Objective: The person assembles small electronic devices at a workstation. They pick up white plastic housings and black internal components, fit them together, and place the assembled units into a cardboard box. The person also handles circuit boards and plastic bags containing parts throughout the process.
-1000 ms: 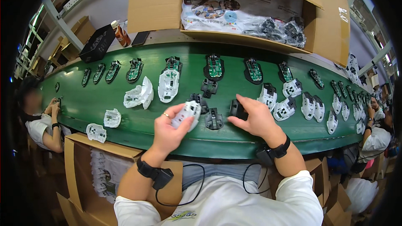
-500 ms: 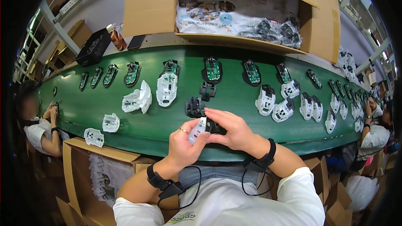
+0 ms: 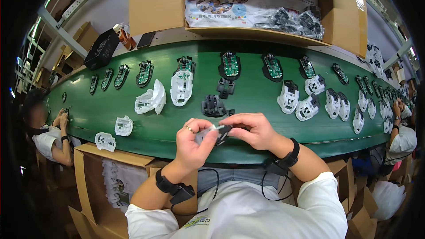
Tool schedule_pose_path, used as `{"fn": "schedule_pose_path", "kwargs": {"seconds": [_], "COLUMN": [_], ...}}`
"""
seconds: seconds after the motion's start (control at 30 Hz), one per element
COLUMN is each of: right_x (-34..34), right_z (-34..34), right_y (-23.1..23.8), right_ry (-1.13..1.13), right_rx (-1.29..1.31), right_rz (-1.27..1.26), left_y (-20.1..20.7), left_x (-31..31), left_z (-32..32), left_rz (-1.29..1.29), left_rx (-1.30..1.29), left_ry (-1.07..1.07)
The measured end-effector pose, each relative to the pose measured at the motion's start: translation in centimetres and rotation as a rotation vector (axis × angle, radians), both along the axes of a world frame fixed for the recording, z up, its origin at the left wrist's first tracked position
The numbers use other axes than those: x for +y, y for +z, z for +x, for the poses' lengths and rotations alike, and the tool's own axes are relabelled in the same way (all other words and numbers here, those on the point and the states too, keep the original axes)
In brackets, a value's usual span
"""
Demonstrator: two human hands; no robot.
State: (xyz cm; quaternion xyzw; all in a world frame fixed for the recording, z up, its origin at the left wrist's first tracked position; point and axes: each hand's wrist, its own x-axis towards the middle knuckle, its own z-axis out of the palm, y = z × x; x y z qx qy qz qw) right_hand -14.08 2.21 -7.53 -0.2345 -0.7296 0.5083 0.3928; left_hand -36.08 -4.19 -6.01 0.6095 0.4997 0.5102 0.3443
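At the near edge of the green belt, my left hand [image 3: 194, 144] is closed around a white plastic mouse shell [image 3: 202, 136], largely covered by its fingers. My right hand [image 3: 256, 131] pinches a black plastic part [image 3: 225, 132] set against the shell's right end. Whether the two are joined is hidden by my fingertips. Just beyond my hands lies a black molded plastic piece [image 3: 214, 106], with a smaller black bracket [image 3: 225, 88] farther off. Behind these sits a black mouse base with a green circuit board [image 3: 230, 65].
Several similar bases line the green belt [image 3: 261, 99]. White shells [image 3: 182, 88] lie left and right, some with black parts. An open carton [image 3: 261, 32] with bagged black parts stands behind. A bottle [image 3: 125, 38] is at the far left. Co-workers sit at both sides.
The view has shifted slightly. My right fingers, earlier stretched over the piece, now pinch its black part. The held shell has tilted, and my left hand still grips it.
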Motion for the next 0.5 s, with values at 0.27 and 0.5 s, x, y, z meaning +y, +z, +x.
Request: {"fn": "schedule_pose_path", "kwargs": {"seconds": [0.27, 0.5], "right_x": [2.2, 5.0], "right_z": [1.5, 4.9], "right_y": [1.8, 3.6], "right_ry": [-0.315, -0.572], "right_rx": [0.022, -0.479], "right_rz": [-0.047, 0.602], "left_y": [0.2, -1.8], "left_x": [4.4, 11.5], "left_z": [-0.4, -5.9], "left_rz": [0.328, 0.248], "left_rx": [0.233, 0.968], "left_ry": [0.021, 0.348]}}
